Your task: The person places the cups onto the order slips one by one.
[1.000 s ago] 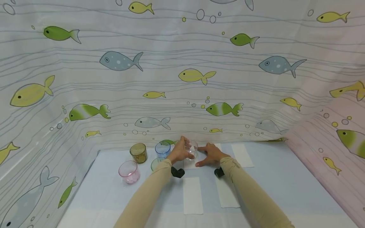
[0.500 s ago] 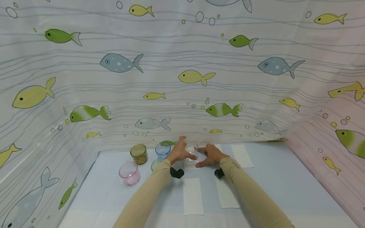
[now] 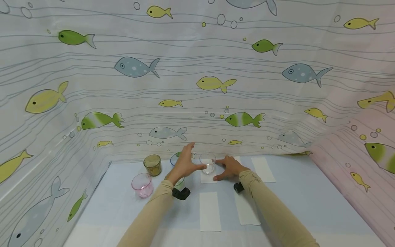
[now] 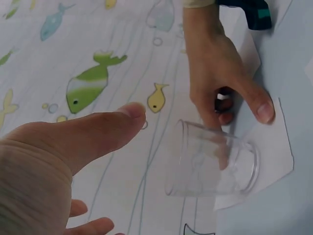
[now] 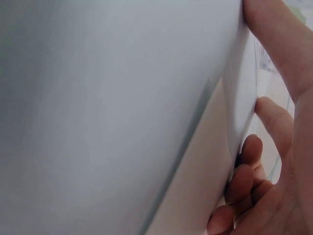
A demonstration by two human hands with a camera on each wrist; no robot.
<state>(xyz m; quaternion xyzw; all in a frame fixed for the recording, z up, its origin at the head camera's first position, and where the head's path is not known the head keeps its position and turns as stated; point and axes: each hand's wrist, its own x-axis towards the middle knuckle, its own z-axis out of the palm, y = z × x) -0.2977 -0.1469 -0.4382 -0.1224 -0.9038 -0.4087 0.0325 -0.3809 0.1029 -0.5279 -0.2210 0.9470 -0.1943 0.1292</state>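
Note:
A clear glass tumbler [image 3: 208,165] stands upright on a white strip [image 3: 209,179] near the back of the table. Just left of it, my left hand [image 3: 185,164] is spread, thumb pointing at the glass and apart from it; the left wrist view shows that gap between the thumb [image 4: 105,134] and the tumbler [image 4: 210,161]. My right hand [image 3: 230,167] rests at the glass's right, thumb and index finger extended around that side, the remaining fingers bent loosely. Its index fingertip shows through or beside the glass; contact cannot be told.
To the left stand an amber glass [image 3: 152,165], a pink glass [image 3: 143,185], a blue glass [image 3: 174,159] and a green glass [image 3: 179,183], the last two partly behind my left hand and wrist. More white strips [image 3: 210,211] lie in front and at right [image 3: 263,169]. A fish-print curtain [image 3: 172,89] encloses the table.
My left hand has let go of the clear tumbler and moved left, its fingers spreading. The tumbler and my right hand have stayed in place.

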